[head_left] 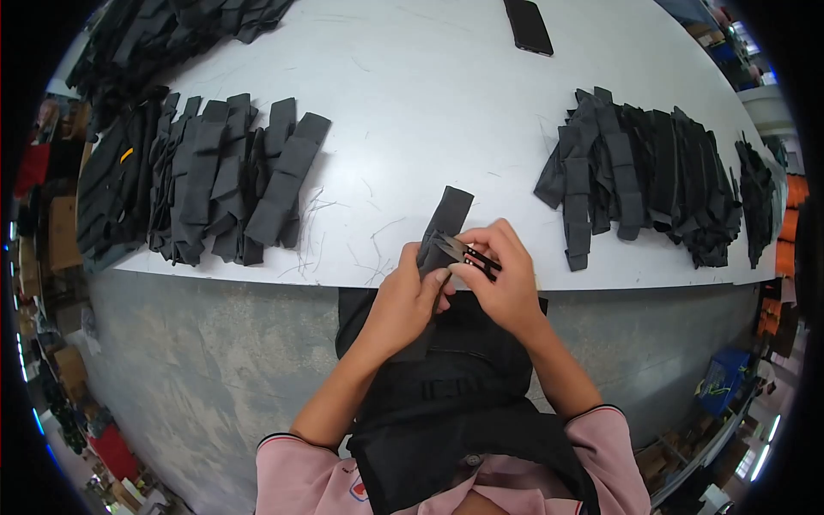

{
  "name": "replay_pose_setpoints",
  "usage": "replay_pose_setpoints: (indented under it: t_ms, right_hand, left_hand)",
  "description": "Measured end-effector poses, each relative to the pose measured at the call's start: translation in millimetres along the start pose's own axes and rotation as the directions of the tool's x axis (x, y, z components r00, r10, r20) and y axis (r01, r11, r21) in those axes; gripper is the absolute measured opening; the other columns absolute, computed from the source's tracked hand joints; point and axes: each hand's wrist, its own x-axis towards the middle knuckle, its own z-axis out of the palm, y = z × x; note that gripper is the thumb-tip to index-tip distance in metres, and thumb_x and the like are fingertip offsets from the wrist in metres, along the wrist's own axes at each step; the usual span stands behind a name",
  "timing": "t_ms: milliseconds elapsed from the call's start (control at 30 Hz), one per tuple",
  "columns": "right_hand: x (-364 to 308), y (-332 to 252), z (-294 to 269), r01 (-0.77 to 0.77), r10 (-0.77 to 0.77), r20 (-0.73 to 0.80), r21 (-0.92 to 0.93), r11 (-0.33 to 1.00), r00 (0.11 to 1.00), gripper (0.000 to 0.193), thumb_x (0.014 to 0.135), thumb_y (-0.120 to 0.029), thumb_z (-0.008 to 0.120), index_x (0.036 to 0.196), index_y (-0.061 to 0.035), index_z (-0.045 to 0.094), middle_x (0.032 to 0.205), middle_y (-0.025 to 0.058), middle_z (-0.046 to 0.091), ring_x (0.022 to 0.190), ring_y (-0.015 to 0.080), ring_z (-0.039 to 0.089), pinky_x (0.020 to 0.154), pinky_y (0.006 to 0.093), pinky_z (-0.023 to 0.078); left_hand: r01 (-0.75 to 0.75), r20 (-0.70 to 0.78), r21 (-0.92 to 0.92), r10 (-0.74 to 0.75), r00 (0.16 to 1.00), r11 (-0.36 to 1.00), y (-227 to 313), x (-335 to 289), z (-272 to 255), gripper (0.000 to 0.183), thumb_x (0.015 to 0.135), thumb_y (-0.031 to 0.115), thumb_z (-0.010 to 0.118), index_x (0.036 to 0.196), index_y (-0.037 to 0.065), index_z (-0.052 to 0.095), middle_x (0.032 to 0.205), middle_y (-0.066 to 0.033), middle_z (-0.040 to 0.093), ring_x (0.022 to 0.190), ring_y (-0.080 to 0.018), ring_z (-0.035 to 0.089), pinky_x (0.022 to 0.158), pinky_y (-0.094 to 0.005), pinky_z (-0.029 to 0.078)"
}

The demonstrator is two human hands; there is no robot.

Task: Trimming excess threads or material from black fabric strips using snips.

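Between the fingers of my left hand [403,296] is a black fabric strip [451,207], its upper end sticking up past my fingers over the table's front edge. My left hand is closed on it. My right hand [506,279] is closed round a pair of black-handled thread snips [482,263]. Their metal blades point left and lie against the strip, just above my left thumb. Whether a thread sits between the blades is too small to tell.
On the white table [412,103], a pile of black fabric strips [206,172] lies at left, another pile [661,172] at right. More dark fabric [172,34] is heaped far left. Loose thread ends [318,210] are scattered near the middle. A black phone [530,27] lies at the back.
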Motion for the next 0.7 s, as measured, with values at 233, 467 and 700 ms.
replay_pose_setpoints:
  t_ms: [233, 467, 700]
  right_hand:
    - [-12.9, 9.0, 14.3, 0.264, -0.286, -0.085, -0.207, 0.942, 0.954, 0.037, 0.053, 0.006, 0.068, 0.089, -0.0020, 0.060, 0.070, 0.0100, 0.051, 0.056, 0.0236, 0.058, 0.058, 0.0294, 0.052]
    - [-32.1, 16.8, 20.0, 0.242, -0.252, -0.122, -0.087, 0.966, 0.960, 0.039, 0.053, 0.006, 0.068, 0.091, -0.0020, 0.062, 0.069, 0.0088, 0.051, 0.054, 0.0231, 0.055, 0.070, 0.0320, 0.054]
    - [-31.8, 6.8, 11.1, 0.091, -0.085, -0.051, 0.130, 0.987, 0.995, 0.036, 0.061, 0.008, 0.065, 0.095, -0.0036, 0.062, 0.075, 0.0101, 0.057, 0.059, 0.0213, 0.059, 0.066, 0.0283, 0.052]
  left_hand:
    - [0.024, 0.112, -0.551, 0.045, 0.993, 0.834, -2.8, -3.1, 2.4, 0.032, 0.095, 0.025, 0.052, 0.112, 0.001, 0.040, 0.088, -0.0104, 0.060, 0.069, -0.0146, 0.061, 0.059, -0.0255, 0.050]
    - [0.123, 0.078, -0.468, -0.097, 0.992, 0.875, -8.2, 0.8, 8.6, 0.048, 0.089, 0.039, 0.060, 0.109, 0.001, 0.039, 0.086, -0.0104, 0.061, 0.065, -0.0129, 0.060, 0.056, -0.0246, 0.049]
    - [0.059, 0.052, -0.320, -0.045, 0.998, 0.946, -6.9, -2.0, 3.6, 0.043, 0.091, 0.031, 0.058, 0.111, -0.002, 0.039, 0.083, -0.0109, 0.061, 0.063, -0.0142, 0.062, 0.055, -0.0248, 0.050]
